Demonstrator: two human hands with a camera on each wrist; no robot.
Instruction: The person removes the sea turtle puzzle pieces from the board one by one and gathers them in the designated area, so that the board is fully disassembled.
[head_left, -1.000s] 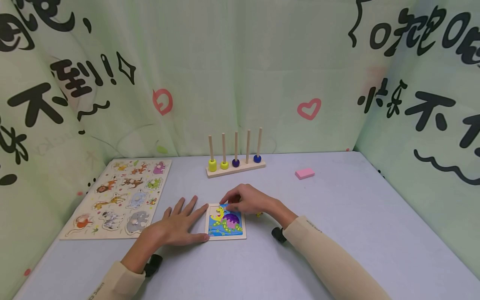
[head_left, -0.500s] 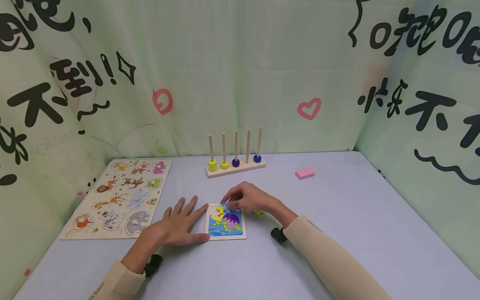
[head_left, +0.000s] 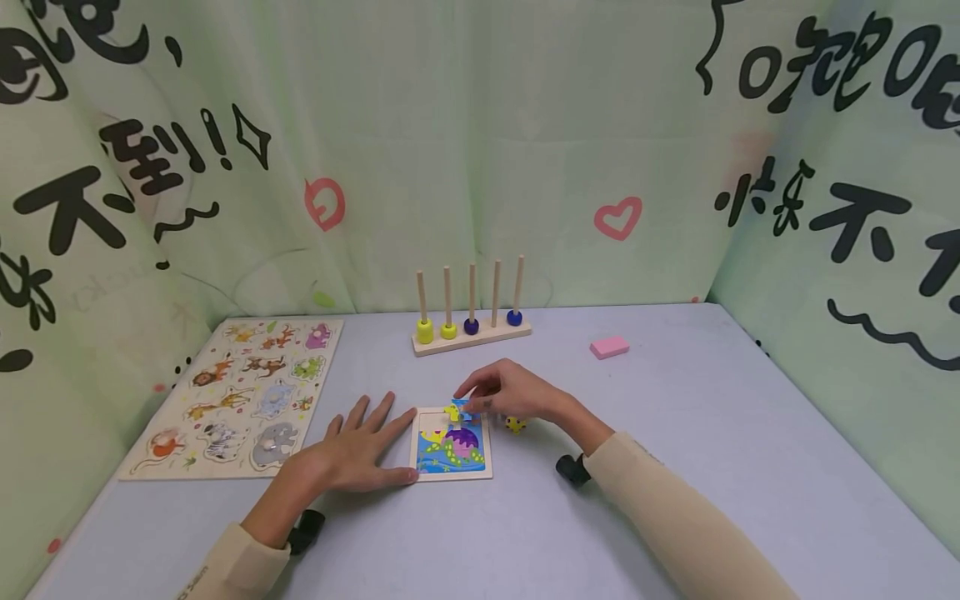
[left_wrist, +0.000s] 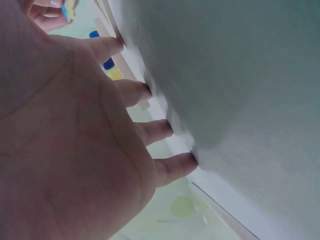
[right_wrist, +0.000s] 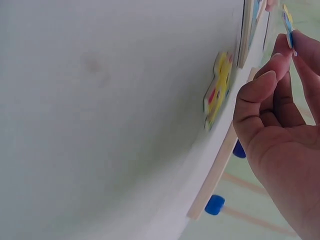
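Observation:
A small wooden jigsaw puzzle (head_left: 452, 477) with a blue, purple and yellow picture lies on the table. My left hand (head_left: 352, 457) is spread flat beside it, thumb and index fingertips touching its left edge. Over the puzzle's top edge, my right hand (head_left: 517, 390) pinches a blue and yellow puzzle piece (head_left: 456, 411) between thumb and fingers. In the right wrist view that piece (right_wrist: 288, 26) stands on edge, raised off the table. A loose yellow piece (head_left: 515, 425) lies just right of the puzzle, below my right hand. Part of the puzzle's top is hidden by the held piece.
A large animal puzzle board (head_left: 251, 400) lies at the left. Behind the small puzzle stands a wooden peg stand (head_left: 472, 335) with yellow and dark blue beads. A pink block (head_left: 610, 347) is at the back right. Printed curtains enclose the table.
My right hand has lifted the blue and yellow piece from the puzzle's upper part and shifted slightly back and right. More of the loose yellow piece shows. My left hand stays put.

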